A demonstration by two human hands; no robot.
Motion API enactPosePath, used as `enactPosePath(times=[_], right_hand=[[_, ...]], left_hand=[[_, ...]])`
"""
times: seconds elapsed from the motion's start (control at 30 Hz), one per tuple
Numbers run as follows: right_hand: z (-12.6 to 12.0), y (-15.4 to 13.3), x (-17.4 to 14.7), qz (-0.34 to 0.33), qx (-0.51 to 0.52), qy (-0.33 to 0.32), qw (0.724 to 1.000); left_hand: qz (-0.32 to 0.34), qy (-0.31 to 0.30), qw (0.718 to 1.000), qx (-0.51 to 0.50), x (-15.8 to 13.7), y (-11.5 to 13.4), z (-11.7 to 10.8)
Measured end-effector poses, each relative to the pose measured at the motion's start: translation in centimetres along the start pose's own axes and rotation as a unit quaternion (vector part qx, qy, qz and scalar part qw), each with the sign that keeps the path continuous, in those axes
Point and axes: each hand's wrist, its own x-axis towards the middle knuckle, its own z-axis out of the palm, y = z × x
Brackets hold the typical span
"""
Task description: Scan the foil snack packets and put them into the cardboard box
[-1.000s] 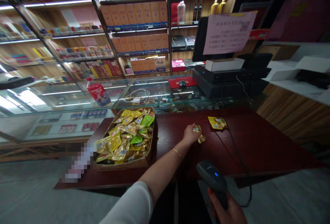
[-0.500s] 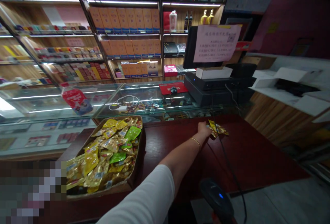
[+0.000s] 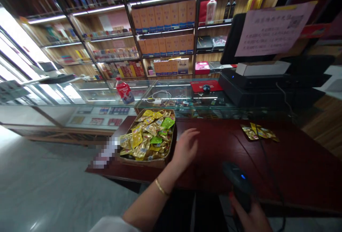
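Observation:
My left hand [image 3: 185,149] is in the air just right of a cardboard box [image 3: 149,163], its fingers apart and nothing in them. Gold, yellow and green snack packets [image 3: 151,130] fill that box to the brim. Low in the view, my right hand [image 3: 249,216] grips a black barcode scanner [image 3: 237,180] by its handle, a blue light glowing on top. A few gold and yellow packets [image 3: 259,132] lie together on the right part of the dark red table [image 3: 213,143], with the scanner's cable crossing over them.
A glass display counter [image 3: 181,102] runs behind the table, carrying a red bottle [image 3: 124,91], a white cable [image 3: 160,98] and a computer mouse [image 3: 206,88]. At the back right stands a monitor [image 3: 232,39] with a pink notice [image 3: 272,32] on it. Stocked shelves line the wall.
My left hand has left the packets at the right and moved left to beside the box. The view has swung left. My right hand still holds the scanner.

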Motion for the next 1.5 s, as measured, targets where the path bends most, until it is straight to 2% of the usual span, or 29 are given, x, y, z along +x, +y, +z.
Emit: enactPosePath(times=[0.07,0.13,0.17,0.23,0.3,0.4,0.67,0.83,0.9,0.97,1.03,1.1,1.17,1.23,1.33,1.4,1.5], right_hand=[[1.0,-0.8,1.4,-0.002,0.06,-0.049,0.997],[2.0,-1.6,2.6,-0.011,0.112,-0.105,0.988],[2.5,-1.9,3.2,-0.021,0.127,-0.128,0.983],[3.4,-2.1,4.1,-0.051,0.131,-0.164,0.976],[4.1,-1.8,4.8,-0.082,0.116,-0.188,0.972],[4.6,-1.0,5.4,-0.114,0.108,-0.196,0.968],[4.6,-0.5,5.3,-0.141,0.11,-0.152,0.972],[4.7,-0.5,5.1,-0.153,0.11,-0.148,0.971],[4.7,-0.6,5.1,-0.153,0.113,-0.15,0.97],[4.6,-0.7,5.1,-0.152,0.116,-0.154,0.97],[4.6,-0.8,5.1,-0.151,0.116,-0.159,0.969],[4.7,-0.6,5.3,-0.152,0.115,-0.166,0.968],[4.7,-0.3,5.5,-0.153,0.112,-0.167,0.968],[4.7,0.0,5.6,-0.155,0.109,-0.165,0.968],[4.8,0.1,5.6,-0.158,0.11,-0.162,0.968],[4.8,-0.1,5.4,-0.154,0.114,-0.16,0.968],[4.9,-0.5,5.2,-0.148,0.12,-0.159,0.969]], left_hand=[[-0.004,0.052,0.992,0.119,-2.0,-1.1,-6.4],[-0.046,0.078,0.965,0.246,-3.3,-2.5,-11.3],[-0.083,0.088,0.942,0.314,-3.6,-3.2,-13.1],[-0.175,0.099,0.888,0.414,-4.0,-4.5,-15.3],[-0.243,0.083,0.859,0.442,-4.1,-5.5,-16.1],[-0.271,0.069,0.868,0.411,-4.0,-6.5,-15.9],[-0.191,0.179,0.911,0.32,-5.1,-8.0,-16.0],[-0.159,0.2,0.931,0.26,-6.1,-8.5,-17.2],[-0.117,0.224,0.94,0.23,-6.7,-7.9,-17.4],[-0.025,0.25,0.95,0.188,-7.6,-6.6,-16.9],[0.08,0.233,0.955,0.166,-8.8,-4.9,-15.1],[0.155,0.157,0.964,0.151,-10.0,-3.4,-12.2],[0.191,0.051,0.971,0.138,-10.9,-2.7,-8.5],[0.186,-0.018,0.973,0.131,-11.4,-2.9,-5.0],[0.132,-0.043,0.983,0.124,-11.6,-4.1,-1.3],[0.096,-0.06,0.986,0.123,-11.5,-4.8,-0.3],[0.049,-0.091,0.988,0.114,-11.2,-5.2,-0.4]])
